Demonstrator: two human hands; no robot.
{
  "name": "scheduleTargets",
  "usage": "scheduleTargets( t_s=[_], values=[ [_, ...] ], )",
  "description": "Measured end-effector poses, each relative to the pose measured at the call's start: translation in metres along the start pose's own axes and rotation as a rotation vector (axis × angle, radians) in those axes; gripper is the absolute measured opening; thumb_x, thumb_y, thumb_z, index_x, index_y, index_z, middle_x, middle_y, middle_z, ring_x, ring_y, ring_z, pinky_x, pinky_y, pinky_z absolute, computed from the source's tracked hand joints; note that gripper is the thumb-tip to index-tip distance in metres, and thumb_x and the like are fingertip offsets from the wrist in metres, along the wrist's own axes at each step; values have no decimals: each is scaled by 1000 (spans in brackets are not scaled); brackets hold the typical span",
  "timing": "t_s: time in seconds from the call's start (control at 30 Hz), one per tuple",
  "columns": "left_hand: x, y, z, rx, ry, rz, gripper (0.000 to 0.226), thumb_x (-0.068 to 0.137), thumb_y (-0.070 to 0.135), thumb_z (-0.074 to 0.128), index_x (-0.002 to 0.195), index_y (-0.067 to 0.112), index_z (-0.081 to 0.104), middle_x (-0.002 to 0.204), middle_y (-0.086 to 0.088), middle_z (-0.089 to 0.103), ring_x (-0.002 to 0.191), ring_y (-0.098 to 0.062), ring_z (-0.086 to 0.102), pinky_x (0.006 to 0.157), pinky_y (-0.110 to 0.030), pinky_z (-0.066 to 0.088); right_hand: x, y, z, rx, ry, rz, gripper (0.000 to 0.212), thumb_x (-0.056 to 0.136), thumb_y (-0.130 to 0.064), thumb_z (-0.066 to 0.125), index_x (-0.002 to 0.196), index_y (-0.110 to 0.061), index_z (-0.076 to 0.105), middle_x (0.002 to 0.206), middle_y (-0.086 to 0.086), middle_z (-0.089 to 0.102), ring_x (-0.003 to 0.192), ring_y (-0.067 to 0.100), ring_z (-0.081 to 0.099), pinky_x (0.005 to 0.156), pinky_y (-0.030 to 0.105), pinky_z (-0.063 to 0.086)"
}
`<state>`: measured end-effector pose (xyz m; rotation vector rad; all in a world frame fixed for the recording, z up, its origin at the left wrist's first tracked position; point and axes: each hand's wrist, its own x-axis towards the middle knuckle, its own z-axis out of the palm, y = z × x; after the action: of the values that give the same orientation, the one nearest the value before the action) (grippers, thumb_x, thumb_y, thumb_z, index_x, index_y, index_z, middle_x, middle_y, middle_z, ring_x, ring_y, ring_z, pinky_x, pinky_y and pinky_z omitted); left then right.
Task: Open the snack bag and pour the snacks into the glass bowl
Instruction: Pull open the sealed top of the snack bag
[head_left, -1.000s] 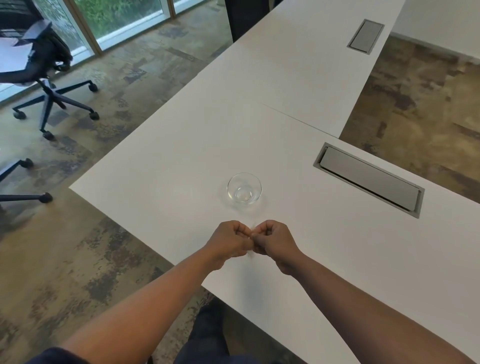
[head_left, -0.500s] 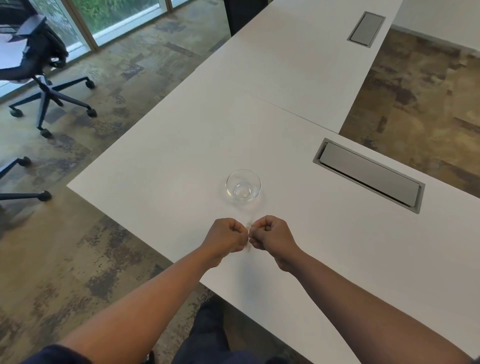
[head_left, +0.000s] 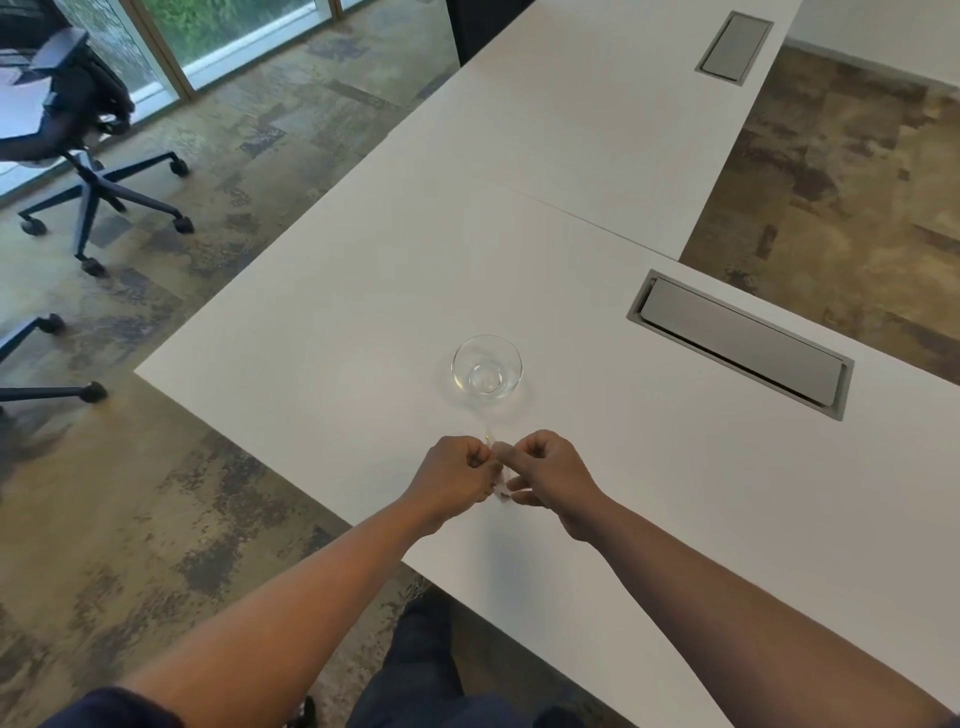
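Observation:
A small clear glass bowl (head_left: 487, 368) stands upright on the white table (head_left: 337, 322), with nothing visible inside it. Just in front of the bowl, my left hand (head_left: 453, 478) and my right hand (head_left: 551, 475) are held fist to fist. Both pinch a small pale snack bag (head_left: 497, 470) between them. Only a thin strip of the bag shows between the fingers; most of it is hidden by the hands. The hands are a short way nearer to me than the bowl, not touching it.
A grey cable hatch (head_left: 740, 343) is set into the table to the right of the bowl, and another hatch (head_left: 733, 47) lies far back. Dark office chairs (head_left: 72, 130) stand on the floor at the left. The table's near edge runs diagonally under my forearms.
My two hands have drawn slightly apart, so a strip of the bag now shows between them. The bowl has not moved.

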<state>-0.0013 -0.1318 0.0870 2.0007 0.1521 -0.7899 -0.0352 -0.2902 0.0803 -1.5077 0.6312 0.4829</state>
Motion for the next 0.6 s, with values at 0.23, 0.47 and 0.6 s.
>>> scheduleTargets(
  t_s=[0.23, 0.47, 0.6],
  values=[
    [-1, 1, -3, 99, -35, 30, 11, 87, 9, 67, 83, 0, 71, 76, -16, 77, 64, -20, 71, 77, -51, 63, 1, 1, 0, -15, -170, 134, 28, 95, -32, 74, 88, -6, 66, 85, 13, 69, 63, 20, 67, 65, 28, 60],
    [-1, 4, -5, 2, -28, -60, 9, 83, -2, 70, 87, -11, 69, 78, -22, 74, 67, -25, 71, 78, -43, 65, -1, 0, 1, -34, -80, 86, 13, 98, -5, 63, 96, 7, 69, 82, 21, 68, 74, 27, 66, 67, 26, 62],
    [-1, 5, -1, -90, 0, -103, 16, 85, -2, 69, 92, -17, 67, 75, -20, 69, 66, -25, 68, 77, -43, 64, -1, 2, 4, -28, -43, 29, 10, 97, -2, 63, 95, 7, 67, 80, 20, 69, 70, 26, 65, 70, 30, 63]
  ],
)
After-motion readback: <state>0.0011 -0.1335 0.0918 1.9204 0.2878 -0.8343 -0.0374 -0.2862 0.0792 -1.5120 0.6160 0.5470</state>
